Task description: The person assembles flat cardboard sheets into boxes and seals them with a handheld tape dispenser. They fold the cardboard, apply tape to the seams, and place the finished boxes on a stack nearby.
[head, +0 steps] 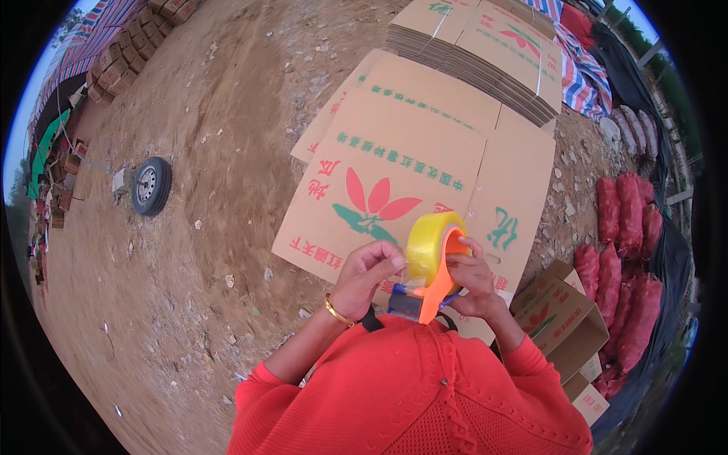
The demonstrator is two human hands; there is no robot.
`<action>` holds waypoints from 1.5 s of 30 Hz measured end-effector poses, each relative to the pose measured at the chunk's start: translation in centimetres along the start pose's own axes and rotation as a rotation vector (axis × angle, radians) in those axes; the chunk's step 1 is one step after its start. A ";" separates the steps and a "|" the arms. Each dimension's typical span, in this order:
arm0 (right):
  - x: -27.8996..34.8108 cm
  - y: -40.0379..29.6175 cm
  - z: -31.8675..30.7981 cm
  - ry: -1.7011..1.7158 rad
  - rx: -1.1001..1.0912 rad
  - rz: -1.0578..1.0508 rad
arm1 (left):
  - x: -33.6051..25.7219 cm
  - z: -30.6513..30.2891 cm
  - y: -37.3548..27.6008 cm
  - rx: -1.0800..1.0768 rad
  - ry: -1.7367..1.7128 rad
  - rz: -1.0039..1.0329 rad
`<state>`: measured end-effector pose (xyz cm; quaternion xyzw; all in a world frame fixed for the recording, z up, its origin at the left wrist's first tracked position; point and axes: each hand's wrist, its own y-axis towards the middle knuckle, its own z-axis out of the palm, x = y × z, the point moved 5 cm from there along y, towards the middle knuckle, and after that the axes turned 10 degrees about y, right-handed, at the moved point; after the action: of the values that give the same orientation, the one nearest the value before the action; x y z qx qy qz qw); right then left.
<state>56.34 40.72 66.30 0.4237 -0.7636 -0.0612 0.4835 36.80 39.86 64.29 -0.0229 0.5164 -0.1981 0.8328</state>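
My right hand [475, 278] grips an orange and blue tape dispenser [435, 293] that carries a thick roll of yellowish packing tape [425, 244]. Close to the roll's left side is my left hand [369, 276], thumb and forefinger pinched on what looks like the clear loose end of the tape. Beneath both hands lies a flat, unfolded cardboard box [409, 153], printed with a red and green plant design. Part of its near edge is hidden by my hands and red sweater.
Beyond the flat box is a strapped stack of flattened cartons [483, 62]. Open cardboard boxes [563, 324] stand at the right, beside filled red mesh sacks [637, 324]. A wheel with a tyre [152, 186] stands on the dirt ground at the left; stacked cartons [116, 68] are farther back.
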 end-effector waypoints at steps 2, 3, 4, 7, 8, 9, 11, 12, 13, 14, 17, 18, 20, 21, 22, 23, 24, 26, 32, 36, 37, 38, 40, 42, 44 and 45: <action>0.1 -0.4 0.0 0.004 -0.012 0.008 | 0.3 0.3 -0.1 -0.009 -0.007 -0.007; 0.1 -0.5 -0.2 -0.002 -0.012 0.010 | 0.5 0.6 -0.1 -0.015 -0.012 -0.012; 0.2 -0.7 -0.3 -0.008 -0.011 0.011 | 0.6 0.8 -0.1 -0.020 -0.016 -0.017; 0.0 -1.6 -0.5 -0.020 0.008 0.044 | 1.1 1.2 -0.1 -0.048 0.019 -0.052; -0.2 -1.8 -0.7 -0.027 0.001 0.044 | 1.2 1.4 0.0 -0.040 0.045 -0.059; -0.3 -2.2 -0.8 -0.032 -0.005 0.047 | 1.3 1.4 0.1 -0.034 0.069 -0.069; -0.2 -2.5 -1.0 -0.037 -0.011 0.056 | 1.6 1.6 0.1 -0.028 0.105 -0.067; -0.2 -2.5 -1.0 -0.032 -0.013 0.060 | 1.6 1.7 0.2 -0.033 0.120 -0.055; -0.1 -2.5 -1.0 -0.028 -0.015 0.063 | 1.7 1.8 0.2 -0.037 0.134 -0.043; -0.1 -2.5 -1.0 -0.019 -0.020 0.063 | 1.8 2.0 0.2 -0.045 0.116 -0.023; -0.4 -2.8 -0.8 -0.003 -0.027 0.057 | 2.2 2.3 0.0 -0.063 0.070 0.023; -0.6 -3.0 -0.6 0.001 -0.020 0.051 | 2.3 2.4 -0.2 -0.074 0.060 0.027; -1.1 -3.2 -0.6 0.004 -0.024 0.063 | 2.1 2.4 -0.3 -0.091 0.034 0.081; -1.4 -3.4 -0.6 0.004 -0.037 0.084 | 1.9 2.2 -0.5 -0.099 0.018 0.129; -1.6 -3.5 -0.6 0.005 -0.049 0.105 | 1.7 2.1 -0.6 -0.106 0.003 0.177; -1.7 -3.7 -0.8 0.003 -0.091 0.105 | 1.5 2.3 -0.7 -0.104 0.054 0.180; -2.0 -4.0 -1.0 0.000 -0.130 0.106 | 1.3 2.5 -0.6 -0.103 0.102 0.184; -2.2 -4.0 -1.2 0.019 -0.158 0.107 | 1.4 2.2 -0.4 -0.111 0.146 0.193; -2.8 -3.9 -0.8 0.165 -0.172 0.271 | 0.1 2.7 0.2 -0.224 0.176 0.413; -2.6 -4.5 -0.5 0.286 -0.110 0.574 | 1.9 1.0 1.1 -0.314 0.163 0.427; -2.5 -4.6 -0.5 0.292 -0.111 0.616 | 2.5 0.6 1.3 -0.321 0.154 0.429; -2.4 -4.5 -0.6 0.325 -0.133 0.633 | 3.0 0.2 1.5 -0.327 0.144 0.432; -2.1 -4.4 -0.8 0.392 -0.173 0.669 | 3.9 -1.2 2.0 -0.460 0.212 0.483; -1.6 -4.1 -1.2 0.406 -0.186 0.678 | 4.2 -1.8 2.1 -0.518 0.277 0.504; -1.4 -4.0 -1.8 0.376 -0.160 0.682 | 4.1 -2.0 2.2 -0.500 0.337 0.496; -1.4 -4.0 -1.9 0.344 -0.123 0.681 | 4.5 -2.2 2.1 -0.508 0.333 0.482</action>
<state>60.46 39.79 64.34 0.1202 -0.7631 0.1290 0.6218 37.24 40.62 58.94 -0.0739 0.6676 0.1366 0.7281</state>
